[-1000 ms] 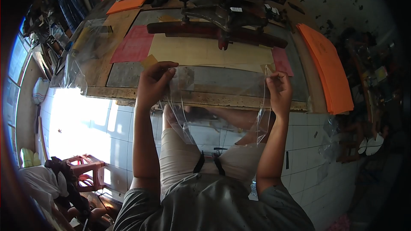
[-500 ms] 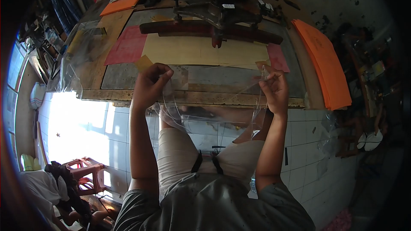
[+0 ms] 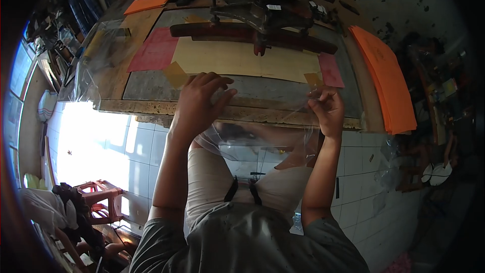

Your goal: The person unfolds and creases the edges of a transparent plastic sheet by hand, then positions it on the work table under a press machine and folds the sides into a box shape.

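My left hand [image 3: 202, 103] is over the table's front edge, its thumb and fingers apart with no grip showing. My right hand [image 3: 327, 108] pinches the right side of a clear plastic sheet [image 3: 252, 139], which droops over the front edge above my lap. The sheet's upper left part is hard to make out beside my left hand. Beyond the hands, a pale yellow strip [image 3: 237, 58] lies between a left pink piece [image 3: 154, 50] and a right pink piece [image 3: 331, 71]. Small amber squares, one at the left [image 3: 175, 75] and one at the right [image 3: 313, 79], mark its near side.
A dark metal clamp with a long red-brown bar [image 3: 217, 32] spans the table [image 3: 146, 106] above the strip. Orange sheets [image 3: 386, 81] lie at the right, others [image 3: 151, 0] at the back left. Clear plastic [image 3: 96, 71] covers the left corner. A person [image 3: 48, 212] and a red stool [image 3: 101, 199] are lower left.
My left hand has let go of the sheet's left side, moved right and opened its fingers. The sheet's left side has sagged. My right hand keeps its pinch.
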A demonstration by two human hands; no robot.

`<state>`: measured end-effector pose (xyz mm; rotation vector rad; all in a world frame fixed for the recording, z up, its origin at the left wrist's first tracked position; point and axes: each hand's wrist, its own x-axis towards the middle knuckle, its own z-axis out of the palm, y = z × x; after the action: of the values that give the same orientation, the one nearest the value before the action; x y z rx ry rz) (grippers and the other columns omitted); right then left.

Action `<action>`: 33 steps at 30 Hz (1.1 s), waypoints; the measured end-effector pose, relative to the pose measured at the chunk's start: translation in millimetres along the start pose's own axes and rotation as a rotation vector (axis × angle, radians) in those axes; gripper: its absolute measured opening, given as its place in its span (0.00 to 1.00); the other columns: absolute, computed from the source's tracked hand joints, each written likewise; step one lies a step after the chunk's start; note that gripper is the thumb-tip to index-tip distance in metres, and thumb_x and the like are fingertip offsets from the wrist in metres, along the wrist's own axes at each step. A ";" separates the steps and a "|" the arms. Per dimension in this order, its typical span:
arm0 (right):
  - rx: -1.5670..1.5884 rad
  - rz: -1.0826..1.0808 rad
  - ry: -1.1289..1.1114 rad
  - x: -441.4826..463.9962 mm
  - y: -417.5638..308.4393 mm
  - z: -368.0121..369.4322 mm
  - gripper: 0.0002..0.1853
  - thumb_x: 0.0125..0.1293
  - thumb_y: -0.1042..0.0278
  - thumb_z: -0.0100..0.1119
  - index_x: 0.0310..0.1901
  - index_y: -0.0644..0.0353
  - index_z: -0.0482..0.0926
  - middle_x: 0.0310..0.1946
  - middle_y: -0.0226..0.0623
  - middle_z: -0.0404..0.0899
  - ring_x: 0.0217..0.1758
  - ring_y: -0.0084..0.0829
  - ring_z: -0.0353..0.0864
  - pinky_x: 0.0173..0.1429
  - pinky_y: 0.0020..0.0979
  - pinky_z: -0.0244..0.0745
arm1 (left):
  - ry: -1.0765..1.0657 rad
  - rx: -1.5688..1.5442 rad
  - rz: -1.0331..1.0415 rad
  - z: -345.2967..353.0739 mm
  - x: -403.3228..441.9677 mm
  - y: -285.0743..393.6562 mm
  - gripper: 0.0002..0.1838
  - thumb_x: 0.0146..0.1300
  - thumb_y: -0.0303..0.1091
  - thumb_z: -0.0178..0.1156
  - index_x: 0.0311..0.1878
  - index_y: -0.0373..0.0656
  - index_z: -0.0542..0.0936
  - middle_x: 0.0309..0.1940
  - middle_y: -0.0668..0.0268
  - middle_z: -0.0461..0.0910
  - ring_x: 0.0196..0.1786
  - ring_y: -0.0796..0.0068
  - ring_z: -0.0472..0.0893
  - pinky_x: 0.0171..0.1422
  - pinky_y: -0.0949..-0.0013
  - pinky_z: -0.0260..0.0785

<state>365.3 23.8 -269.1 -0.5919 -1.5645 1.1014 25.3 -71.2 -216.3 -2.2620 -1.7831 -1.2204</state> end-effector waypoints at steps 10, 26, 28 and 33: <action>0.054 -0.042 0.050 -0.8 -0.2 -1.7 0.16 0.68 0.84 0.69 0.43 0.57 0.69 0.48 0.38 0.80 0.52 0.27 0.84 0.48 0.28 0.85 | -0.104 -0.233 -0.074 32.6 4.5 28.3 0.07 0.66 0.36 0.70 0.41 0.43 0.88 0.33 0.63 0.85 0.35 0.64 0.86 0.42 0.61 0.77; 0.083 -0.029 0.041 -1.6 -0.8 -1.8 0.15 0.68 0.85 0.67 0.43 0.58 0.69 0.47 0.37 0.80 0.53 0.27 0.84 0.48 0.27 0.85 | -0.088 -0.243 -0.057 42.6 17.2 50.5 0.08 0.66 0.38 0.71 0.42 0.44 0.87 0.33 0.64 0.86 0.33 0.66 0.87 0.39 0.63 0.78; 0.072 -0.025 0.031 -2.2 -0.5 -2.5 0.15 0.68 0.86 0.67 0.43 0.57 0.69 0.47 0.37 0.80 0.53 0.27 0.84 0.48 0.27 0.85 | -0.080 -0.234 -0.024 49.6 20.1 50.4 0.08 0.66 0.37 0.71 0.41 0.44 0.86 0.33 0.65 0.86 0.32 0.66 0.87 0.38 0.62 0.78; 0.068 -0.016 0.037 -2.9 0.6 -4.0 0.16 0.67 0.85 0.68 0.43 0.58 0.69 0.46 0.37 0.80 0.53 0.26 0.83 0.48 0.26 0.85 | -0.059 -0.222 0.021 57.0 23.2 51.8 0.06 0.67 0.36 0.69 0.40 0.44 0.86 0.34 0.64 0.87 0.31 0.65 0.88 0.37 0.61 0.78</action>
<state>369.9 23.1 -271.0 -0.5509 -1.4919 1.1211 101.1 -44.5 -220.2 -2.4501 -1.7157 -1.4271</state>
